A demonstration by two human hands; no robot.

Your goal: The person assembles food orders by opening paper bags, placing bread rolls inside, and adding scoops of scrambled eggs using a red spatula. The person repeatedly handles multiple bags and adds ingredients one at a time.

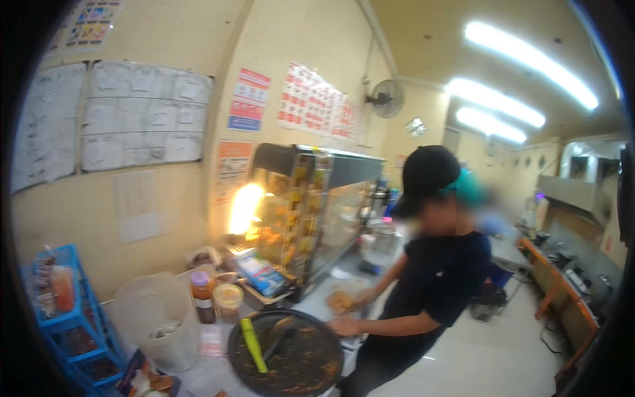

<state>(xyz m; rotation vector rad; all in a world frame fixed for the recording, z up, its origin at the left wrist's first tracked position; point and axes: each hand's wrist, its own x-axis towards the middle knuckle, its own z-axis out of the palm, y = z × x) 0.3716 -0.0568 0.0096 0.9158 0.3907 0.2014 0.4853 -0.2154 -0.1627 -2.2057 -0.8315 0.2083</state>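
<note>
Neither of my own hands can be made out here. Nearest in front of me is a round black pan (301, 370) with brown food bits stuck to its surface. A lime-green handle (253, 344) lies across its left part, beside a dark utensil whose kind is unclear. Just beyond the pan a co-worker (440, 278) in a black cap and dark T-shirt bends over the counter. One of the co-worker's hands (345, 325) is by the pan's rim, the other close to a piece of brown food (340, 302) on a light board or sheet.
Left of the pan stand a clear plastic bucket (155, 317), a sauce bottle (202, 298) with a purple cap and a small tub (228, 301). A blue rack (76, 317) is at far left. Behind are a glass display case (317, 218) and a bright lamp (246, 208).
</note>
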